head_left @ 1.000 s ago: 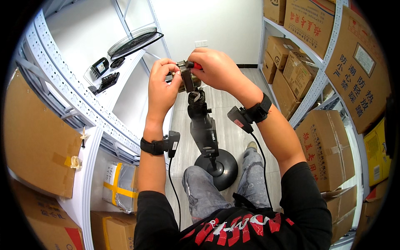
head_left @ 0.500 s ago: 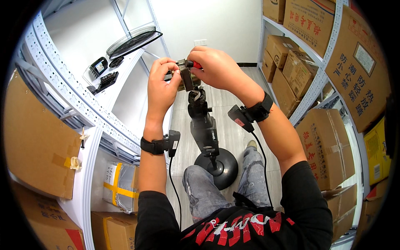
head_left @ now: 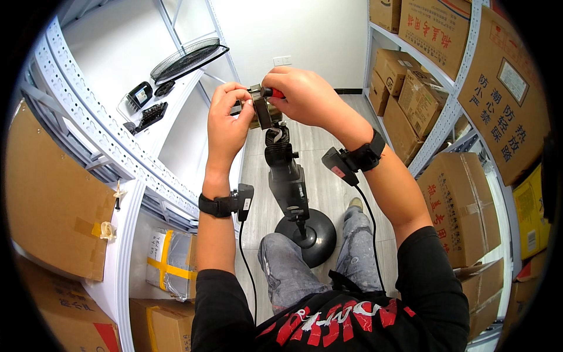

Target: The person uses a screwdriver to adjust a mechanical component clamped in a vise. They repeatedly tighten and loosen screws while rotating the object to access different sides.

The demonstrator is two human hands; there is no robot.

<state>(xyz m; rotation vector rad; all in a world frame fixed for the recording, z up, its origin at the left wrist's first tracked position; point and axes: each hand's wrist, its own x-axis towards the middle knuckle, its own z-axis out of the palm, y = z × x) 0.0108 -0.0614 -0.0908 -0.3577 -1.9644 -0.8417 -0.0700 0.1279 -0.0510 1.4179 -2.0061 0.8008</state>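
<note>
A black stand fan body point(head_left: 287, 182) rises from a round black base point(head_left: 309, 236) on the floor between my knees. At its top sits the small motor block point(head_left: 262, 110). My left hand point(head_left: 227, 117) grips the left side of that motor block. My right hand point(head_left: 299, 97) is closed around a red-handled tool point(head_left: 273, 92) whose tip meets the top of the motor block. Both wrists wear black straps with small boxes, and a black cable runs down from each.
On the white shelf to the left rest a black wire fan grille point(head_left: 186, 58), a dark fan part point(head_left: 151, 115) and a small black device point(head_left: 138, 94). Cardboard boxes point(head_left: 410, 88) fill the right racks and lower left shelves. A wrapped package point(head_left: 173, 261) lies under the left shelf.
Both hands stay on the motor block with only slight shifts; the fan stand has not moved.
</note>
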